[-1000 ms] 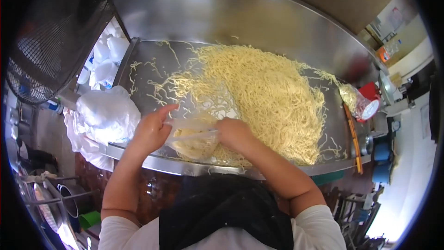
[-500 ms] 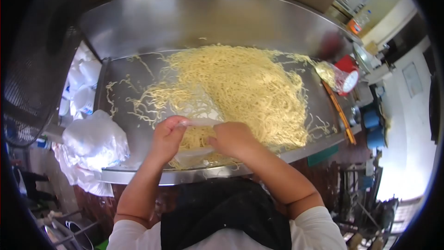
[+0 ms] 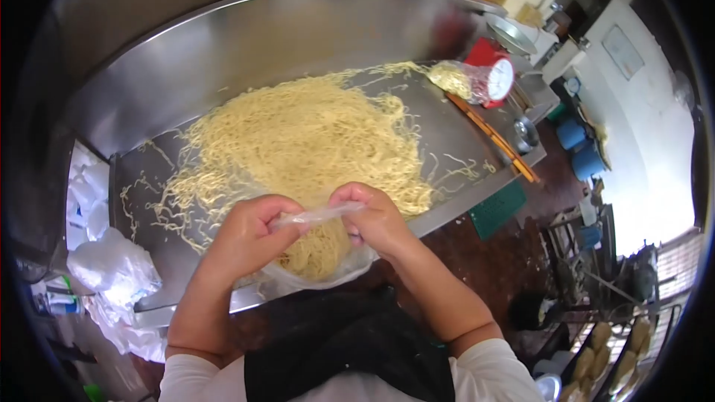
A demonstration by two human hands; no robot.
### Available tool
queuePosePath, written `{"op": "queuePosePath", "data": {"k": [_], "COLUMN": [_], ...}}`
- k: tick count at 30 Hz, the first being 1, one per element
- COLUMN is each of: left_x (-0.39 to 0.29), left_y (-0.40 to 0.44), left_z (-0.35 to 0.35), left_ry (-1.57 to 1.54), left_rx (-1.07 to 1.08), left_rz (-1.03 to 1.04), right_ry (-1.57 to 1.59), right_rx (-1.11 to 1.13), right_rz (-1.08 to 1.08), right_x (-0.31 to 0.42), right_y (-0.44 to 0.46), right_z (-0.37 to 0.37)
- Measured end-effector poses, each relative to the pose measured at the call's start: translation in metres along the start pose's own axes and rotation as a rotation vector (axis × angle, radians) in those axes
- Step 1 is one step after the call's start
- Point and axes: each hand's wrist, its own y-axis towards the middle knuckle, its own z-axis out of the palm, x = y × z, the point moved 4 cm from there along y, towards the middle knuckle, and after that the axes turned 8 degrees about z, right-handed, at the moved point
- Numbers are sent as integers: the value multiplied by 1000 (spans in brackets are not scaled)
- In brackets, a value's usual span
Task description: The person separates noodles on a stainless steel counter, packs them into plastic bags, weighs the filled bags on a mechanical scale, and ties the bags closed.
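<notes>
Noodle bag [image 3: 322, 281]: hanging below and between both hands, noodles bunching inside; can't tell if the base is touching the counter edge.
Left hand [image 3: 249, 238]: pinching the left end of the bag's rim, thumb and fingers closing on plastic.
Right hand [image 3: 383, 225]: pinching the right end, fingers curling in; pinch force not readable.
Bag rim: stretching in a twisted band between the grips.
Noodle heap [image 3: 305, 130]: lying just beyond the grip on the metal counter [image 3: 170, 264].
Sticks [image 3: 493, 136], scale [image 3: 500, 79]: sitting well beyond the right hand.
Plastic bags [image 3: 112, 262]: bunching left of the left hand.
Spill risk: thin film possibly slipping from one pinch, noodles' weight tipping the mouth that way.
Tear risk: hands possibly pulling apart too hard, splitting the rim.
</notes>
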Motion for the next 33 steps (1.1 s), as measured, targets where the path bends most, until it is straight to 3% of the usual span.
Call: {"op": "queuePosePath", "data": {"k": [1,5,8,9,17,24,30,33], "left_x": [-16,21,33,19,-88,-149,-190,-213], "left_y": [6,32,64,75,165,257,347,404], "left_z": [6,65,128,147,220,242,251,253], "left_ry": [342,647,-130,-171,-438,-549,-547,-466], "left_rx": [113,-46,-9,-59,-98,-26,-34,-72], "left_rz": [-90,85,-251,-196,196,570,538,510], "right_ry": [20,103,134,125,237,44,21,-56], "right_rx": [20,86,3,-39,-245,-371,-500,-536], "right_rz": [-36,-156,-222,-233,-313,-341,-358,-523], "right_x": [3,7,12,14,37,78,145,202], "right_y": [-14,-72,-104,-114,-160,-155,-153,-140], "right_z": [-15,-86,-151,-173,-313,-390,-447,-485]}}
